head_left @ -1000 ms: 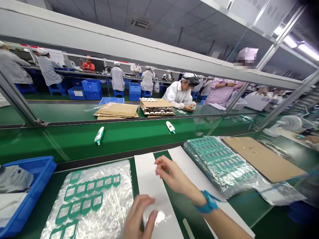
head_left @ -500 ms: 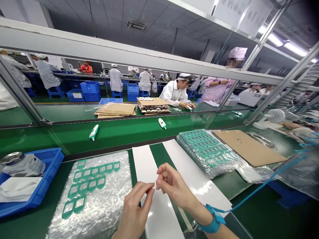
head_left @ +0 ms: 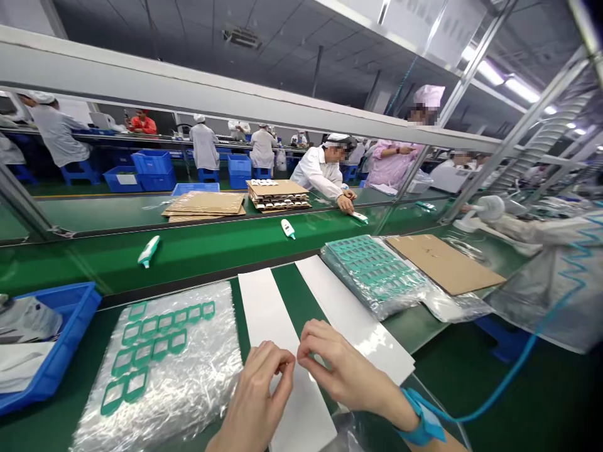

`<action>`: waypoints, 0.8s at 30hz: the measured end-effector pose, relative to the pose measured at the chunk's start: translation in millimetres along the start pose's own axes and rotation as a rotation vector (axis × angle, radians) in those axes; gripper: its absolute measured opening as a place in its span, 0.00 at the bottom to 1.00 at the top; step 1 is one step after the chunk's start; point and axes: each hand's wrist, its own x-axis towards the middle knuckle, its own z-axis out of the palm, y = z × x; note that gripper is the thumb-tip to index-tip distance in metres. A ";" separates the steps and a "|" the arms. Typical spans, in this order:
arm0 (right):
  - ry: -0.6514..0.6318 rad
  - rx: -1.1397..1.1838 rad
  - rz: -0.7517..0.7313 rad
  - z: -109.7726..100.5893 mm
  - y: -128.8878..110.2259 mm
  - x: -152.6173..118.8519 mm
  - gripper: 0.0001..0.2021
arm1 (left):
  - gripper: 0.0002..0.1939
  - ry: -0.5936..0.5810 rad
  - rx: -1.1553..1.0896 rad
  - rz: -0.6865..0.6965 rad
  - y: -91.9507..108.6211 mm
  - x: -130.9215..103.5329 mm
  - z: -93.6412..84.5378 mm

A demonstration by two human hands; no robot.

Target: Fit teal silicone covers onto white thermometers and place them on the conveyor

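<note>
White strip [head_left: 269, 317] flat on green surface [head_left: 294, 295], partly beneath both hands. Left hand [head_left: 259, 389] and right hand [head_left: 336, 364]: thumbs curled toward fingers, tips near each other; cannot tell whether anything is pinched. Green frames [head_left: 151, 351] on plastic film [head_left: 188, 389], left.

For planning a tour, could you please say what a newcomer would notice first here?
Probably the left hand and right hand, nearly meeting over a white strip. Left of them, green frames lie in rows on plastic. Beyond, pale devices lie on a green belt.
</note>
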 end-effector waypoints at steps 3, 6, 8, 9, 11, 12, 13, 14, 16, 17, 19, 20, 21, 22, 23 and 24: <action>-0.065 -0.021 0.160 -23.2 12.8 -30.2 0.07 | 0.13 0.039 -0.073 -0.051 -5.1 -2.2 2.8; -0.136 -0.038 0.421 -42.9 38.4 -78.7 0.08 | 0.13 0.037 -0.126 -0.103 -15.2 -5.0 0.8; -0.168 -0.105 0.583 -47.7 56.8 -113.6 0.08 | 0.11 0.017 -0.168 -0.107 -20.8 -6.6 0.4; -0.180 -0.144 0.645 -47.6 65.2 -129.1 0.09 | 0.10 0.013 -0.187 -0.109 -22.7 -7.5 1.0; -0.205 -0.194 0.730 -44.3 79.8 -153.2 0.11 | 0.10 0.013 -0.216 -0.130 -25.0 -9.0 3.4; -0.207 -0.198 0.757 -42.1 85.8 -161.1 0.12 | 0.10 0.014 -0.225 -0.139 -25.9 -9.7 4.7; -0.204 -0.191 0.767 -40.1 91.0 -166.3 0.13 | 0.10 0.005 -0.231 -0.142 -26.9 -10.3 5.8; -0.193 -0.181 0.760 -38.4 95.5 -169.1 0.14 | 0.10 -0.011 -0.233 -0.141 -28.3 -10.8 6.4; -0.175 -0.171 0.723 -35.7 102.9 -169.3 0.13 | 0.10 -0.057 -0.218 -0.119 -32.2 -11.8 5.9; -0.166 -0.182 0.709 -34.7 106.0 -167.9 0.12 | 0.10 -0.067 -0.200 -0.105 -34.6 -12.4 4.9; -0.136 -0.229 0.724 -32.7 111.4 -164.2 0.07 | 0.09 -0.048 -0.142 -0.081 -39.5 -13.9 2.0; -0.120 -0.248 0.750 -32.0 113.5 -162.7 0.06 | 0.09 -0.026 -0.108 -0.071 -41.8 -14.8 0.5; -0.107 -0.260 0.773 -31.7 115.2 -161.8 0.05 | 0.09 -0.008 -0.080 -0.063 -43.9 -15.7 -0.8; -0.099 -0.257 0.787 -31.9 116.2 -161.6 0.06 | 0.08 0.004 -0.059 -0.057 -45.8 -16.6 -1.9; -0.107 -0.234 0.795 -32.8 116.7 -162.1 0.08 | 0.08 0.010 -0.050 -0.056 -47.5 -17.2 -2.7; -0.130 -0.186 0.804 -34.3 116.6 -163.2 0.09 | 0.08 0.008 -0.049 -0.056 -49.0 -17.7 -3.2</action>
